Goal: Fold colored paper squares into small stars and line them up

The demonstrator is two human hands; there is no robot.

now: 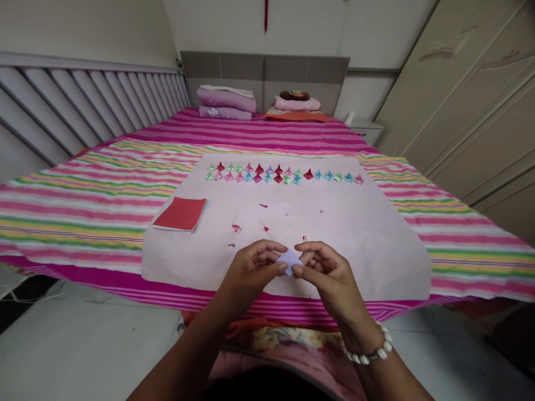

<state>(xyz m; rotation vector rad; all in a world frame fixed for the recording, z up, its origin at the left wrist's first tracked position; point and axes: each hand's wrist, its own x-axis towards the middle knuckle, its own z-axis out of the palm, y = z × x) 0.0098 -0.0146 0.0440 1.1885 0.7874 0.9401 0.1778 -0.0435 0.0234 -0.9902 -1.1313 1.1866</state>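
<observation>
Both hands pinch a small pale lilac folded paper piece above the near edge of a pink paper sheet on a striped bed: left hand and right hand closed on it with their fingertips, apparently mid-fold; the next crease needs precise pinching. Beyond lie a red square paper stack, a row of small colourful folded paper shapes and red scraps; nothing obstructs.

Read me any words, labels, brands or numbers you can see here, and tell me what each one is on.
None can be read: the red paper stack, the folded paper shapes, the pale sheet and the small folded paper held by both hands carry no visible text.
</observation>
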